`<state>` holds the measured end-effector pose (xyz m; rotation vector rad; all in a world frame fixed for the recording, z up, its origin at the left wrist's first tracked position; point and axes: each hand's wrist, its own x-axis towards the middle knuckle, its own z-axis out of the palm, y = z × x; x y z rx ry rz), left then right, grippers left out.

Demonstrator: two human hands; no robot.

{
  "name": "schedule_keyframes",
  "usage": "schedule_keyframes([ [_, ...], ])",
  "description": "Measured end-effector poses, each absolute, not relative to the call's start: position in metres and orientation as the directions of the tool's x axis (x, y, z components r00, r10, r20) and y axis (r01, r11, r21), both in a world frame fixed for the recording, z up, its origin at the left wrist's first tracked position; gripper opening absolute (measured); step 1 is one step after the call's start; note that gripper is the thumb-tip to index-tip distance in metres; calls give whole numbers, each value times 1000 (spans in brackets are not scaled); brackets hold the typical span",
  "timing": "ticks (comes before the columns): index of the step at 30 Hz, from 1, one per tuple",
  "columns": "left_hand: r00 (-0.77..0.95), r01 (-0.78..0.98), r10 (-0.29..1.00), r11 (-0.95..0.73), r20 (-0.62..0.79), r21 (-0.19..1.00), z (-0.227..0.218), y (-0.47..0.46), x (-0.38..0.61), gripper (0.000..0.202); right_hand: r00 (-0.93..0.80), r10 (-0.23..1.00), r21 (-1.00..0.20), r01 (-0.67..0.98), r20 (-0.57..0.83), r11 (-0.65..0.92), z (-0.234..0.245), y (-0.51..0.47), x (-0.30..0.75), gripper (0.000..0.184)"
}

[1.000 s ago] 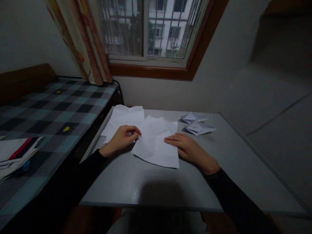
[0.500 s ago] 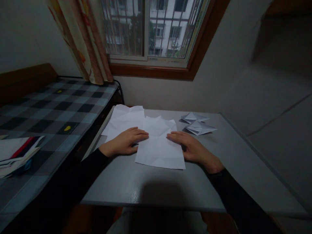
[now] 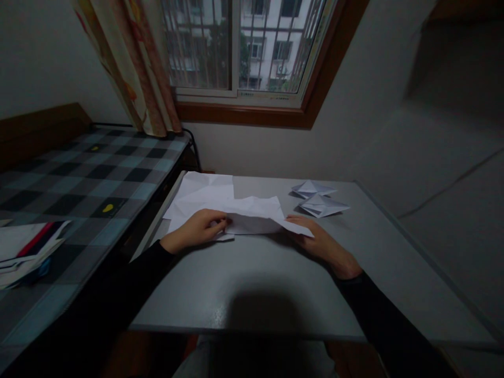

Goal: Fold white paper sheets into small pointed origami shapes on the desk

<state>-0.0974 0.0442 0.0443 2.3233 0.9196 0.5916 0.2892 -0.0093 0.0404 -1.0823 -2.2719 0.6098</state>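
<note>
A creased sheet of white paper (image 3: 254,222) is bent up off the table, its near edge raised towards me. My left hand (image 3: 200,230) pinches its left side between thumb and fingers. At the other side, my right hand (image 3: 311,239) grips the sheet, with a corner of paper lying over its fingers, so they are partly hidden. More creased white paper (image 3: 205,188) lies flat on the table behind my left hand. Two folded paper shapes (image 3: 321,206) with pointed ends rest to the right, beyond my right hand.
The grey table (image 3: 189,299) stands against the wall under a barred window (image 3: 236,47). On the left is a bed with a checked cover (image 3: 90,173), and printed papers (image 3: 27,247) lie on it. A flowered curtain (image 3: 137,79) hangs beside the window.
Both hands lay flat on the spread sheet before. Now they have taken hold of its sides, and its near part has been lifted and bent away from me.
</note>
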Motion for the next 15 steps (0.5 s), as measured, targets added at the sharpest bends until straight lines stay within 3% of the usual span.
schedule_keyframes([
  [4, 561, 544, 813, -506, 159, 669, 39, 44, -89, 39, -363, 897, -686, 586, 254, 432, 31, -9, 284, 30],
  [8, 487, 644, 851, -501, 196, 578, 35, 44, -83, 43, -187, 948, -760, 566, 259, 320, 11, -5, 278, 38],
  [11, 472, 714, 840, -542, 267, 443, 32, 44, -79, 37, -149, 942, -796, 505, 300, 334, -2, -1, 274, 74],
  [13, 484, 748, 821, -567, 301, 345, 31, 43, -76, 29, -132, 927, -758, 541, 351, 364, -8, 1, 273, 95],
  [15, 514, 751, 792, -601, 331, 272, 30, 42, -73, 18, -153, 901, -678, 610, 406, 409, -10, 2, 273, 103],
])
